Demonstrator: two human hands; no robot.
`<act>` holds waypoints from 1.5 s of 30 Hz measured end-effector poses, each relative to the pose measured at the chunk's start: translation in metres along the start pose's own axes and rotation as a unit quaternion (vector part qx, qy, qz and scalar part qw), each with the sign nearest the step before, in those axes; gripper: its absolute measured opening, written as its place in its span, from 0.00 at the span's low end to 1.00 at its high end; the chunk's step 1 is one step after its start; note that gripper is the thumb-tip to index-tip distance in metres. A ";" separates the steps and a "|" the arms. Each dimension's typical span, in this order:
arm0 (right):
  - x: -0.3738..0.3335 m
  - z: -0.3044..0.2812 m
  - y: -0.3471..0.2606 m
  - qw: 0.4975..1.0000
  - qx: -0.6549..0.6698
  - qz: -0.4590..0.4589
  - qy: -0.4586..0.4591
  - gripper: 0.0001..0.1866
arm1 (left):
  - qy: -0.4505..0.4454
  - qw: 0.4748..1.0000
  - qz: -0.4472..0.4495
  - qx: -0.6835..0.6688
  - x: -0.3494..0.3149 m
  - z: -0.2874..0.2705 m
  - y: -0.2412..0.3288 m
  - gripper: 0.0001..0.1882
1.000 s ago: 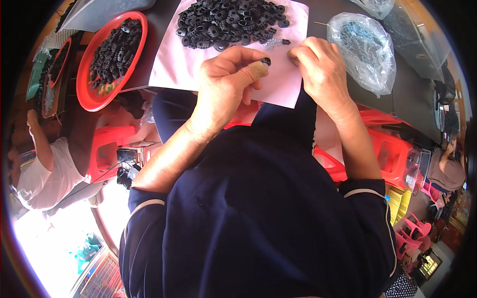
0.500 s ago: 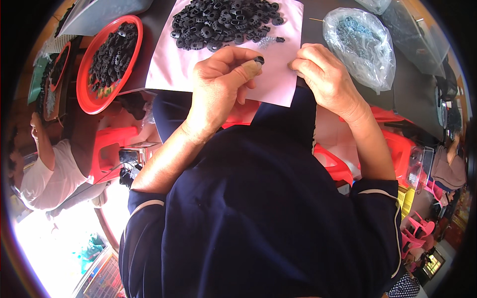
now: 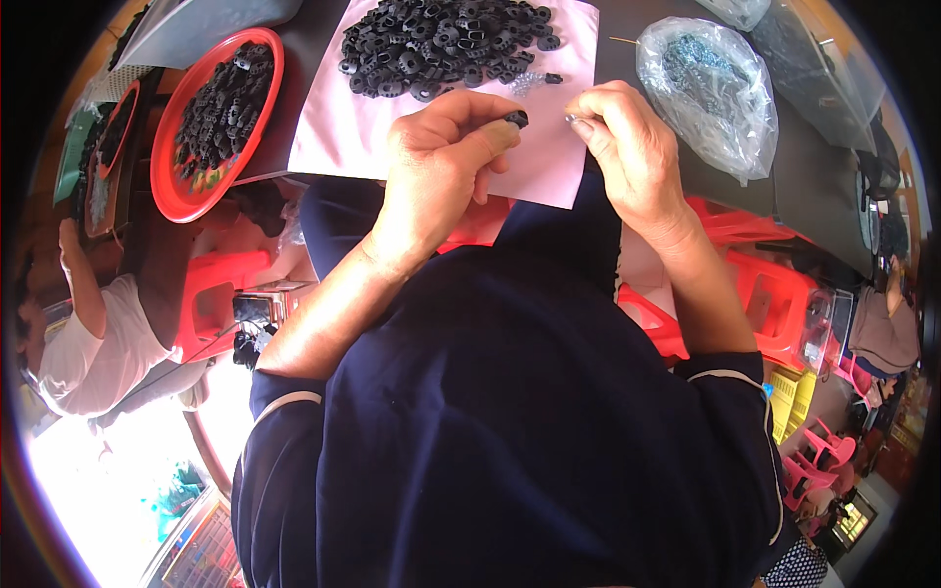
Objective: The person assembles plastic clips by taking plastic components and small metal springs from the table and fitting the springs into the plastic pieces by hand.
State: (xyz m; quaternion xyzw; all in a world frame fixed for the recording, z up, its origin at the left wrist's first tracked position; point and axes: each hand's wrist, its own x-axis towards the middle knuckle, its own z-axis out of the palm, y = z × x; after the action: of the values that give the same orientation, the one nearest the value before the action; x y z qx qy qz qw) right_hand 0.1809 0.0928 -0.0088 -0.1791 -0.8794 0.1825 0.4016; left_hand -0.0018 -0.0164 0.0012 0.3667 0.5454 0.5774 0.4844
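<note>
My left hand [image 3: 446,147] is closed, pinching a small black plastic piece [image 3: 517,119] between thumb and forefinger. To its right, my right hand [image 3: 632,147] also pinches: a tiny shiny silvery piece [image 3: 571,119] shows at its fingertips, too small to make out further. Both hands hover over the near part of a pale pink sheet [image 3: 333,137], a short gap apart. Beyond them lies a heap of similar black plastic pieces [image 3: 431,44]. Beside the heap sits a little cluster of tiny clear-silvery bits [image 3: 527,85], with one black piece [image 3: 554,78] at its edge.
At the left of the dark table [image 3: 618,64] is a red basin [image 3: 169,186] filled with black pieces. A clear plastic bag [image 3: 755,142] of bluish-grey small bits lies to the right. Another person [image 3: 108,333] sits at far left; red stools [image 3: 774,304] stand below the table.
My right hand has lifted slightly off the sheet's right edge and turned, the tiny silvery piece now showing at its fingertips. My left hand has shifted slightly right, still pinching the black piece.
</note>
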 end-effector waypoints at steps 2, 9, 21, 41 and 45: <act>0.004 0.007 -0.008 0.999 0.047 0.005 0.003 0.08 | -0.002 1.000 -0.004 -0.004 0.002 0.000 0.000 0.08; 0.020 0.018 -0.017 0.998 0.064 -0.028 -0.007 0.08 | -0.001 1.000 -0.002 -0.029 0.002 0.000 0.001 0.08; 0.016 0.037 -0.035 0.972 -0.139 -0.170 0.079 0.16 | 0.028 0.999 0.011 -0.021 -0.002 0.000 -0.004 0.05; 0.044 0.014 0.029 0.985 -0.154 -0.014 -0.074 0.11 | 0.028 0.998 0.033 -0.037 -0.002 0.003 -0.006 0.06; 0.045 0.013 0.028 0.977 -0.190 -0.007 -0.100 0.10 | 0.026 0.999 0.032 -0.032 -0.003 0.002 -0.006 0.07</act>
State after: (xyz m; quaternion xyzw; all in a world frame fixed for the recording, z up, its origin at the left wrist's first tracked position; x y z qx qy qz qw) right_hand 0.1477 0.1351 -0.0008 -0.2268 -0.9350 0.0260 0.2713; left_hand 0.0021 -0.0189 -0.0037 0.3534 0.5272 0.6192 0.4624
